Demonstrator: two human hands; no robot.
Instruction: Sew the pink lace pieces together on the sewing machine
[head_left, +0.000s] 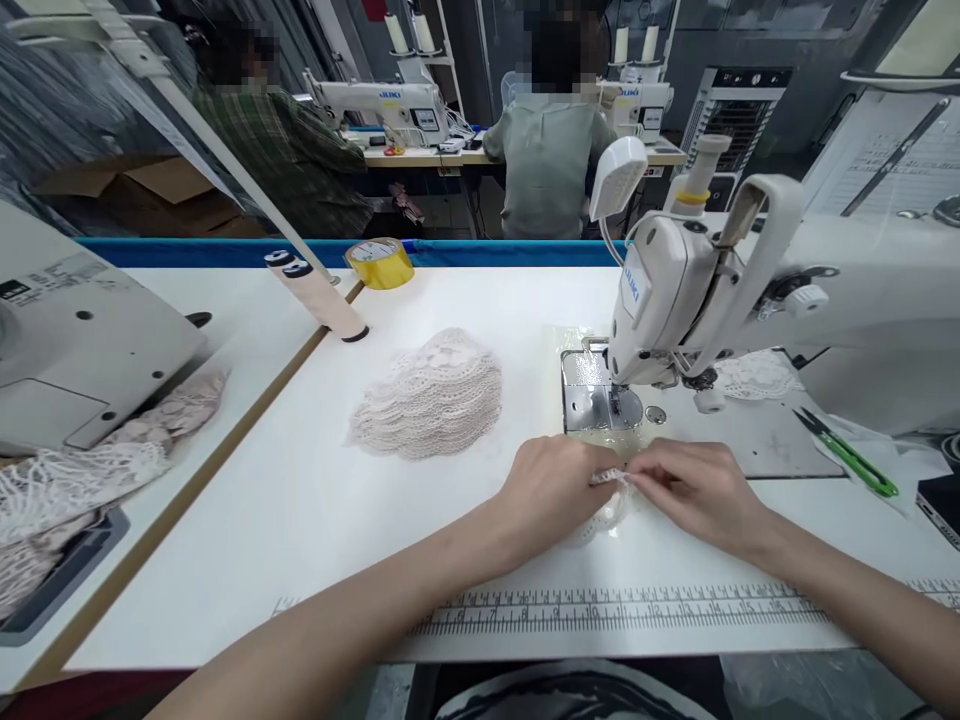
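Observation:
Both hands pinch a small piece of white lace [604,515] just in front of the sewing machine's needle plate. My left hand [555,490] is closed on the lace's left part, with its fingers curled over the edge. Close by on the right, my right hand [697,490] grips the same edge between thumb and fingers. Part of the lace hangs below the fingers onto the table. The sewing machine [667,290] stands just beyond the hands, its presser foot [619,400] over the metal plate. To the left of it lies a layered stack of pale lace pieces [431,400].
Green-handled thread snips [851,455] lie at the right beside a dark device [941,505]. More lace [757,375] rests behind the machine head. Yellow tape [381,263] and a thread cone [319,297] are at the back left. A printed ruler [600,610] runs along the front edge. Two people sit beyond.

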